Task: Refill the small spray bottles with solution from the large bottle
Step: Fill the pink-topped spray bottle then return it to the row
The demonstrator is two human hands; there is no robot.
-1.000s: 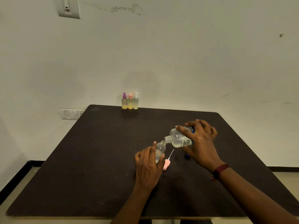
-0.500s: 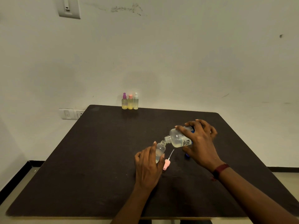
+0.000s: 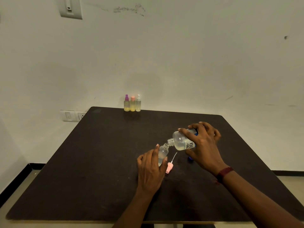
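Observation:
My left hand (image 3: 150, 170) grips a small clear spray bottle (image 3: 162, 153) with its top off, standing on the dark table (image 3: 98, 162). My right hand (image 3: 204, 145) holds the large clear bottle (image 3: 180, 140) tipped to the left, its open neck at the small bottle's mouth. A little pale liquid lies in the large bottle's lower side. The pink spray top (image 3: 169, 167) with its thin tube lies on the table just right of my left hand. A blue cap (image 3: 190, 159) shows partly under my right hand.
Three small spray bottles (image 3: 132, 103) with purple, pink and white tops stand in a row at the table's far edge against the wall. Wall sockets (image 3: 72, 115) sit left of the table's far corner.

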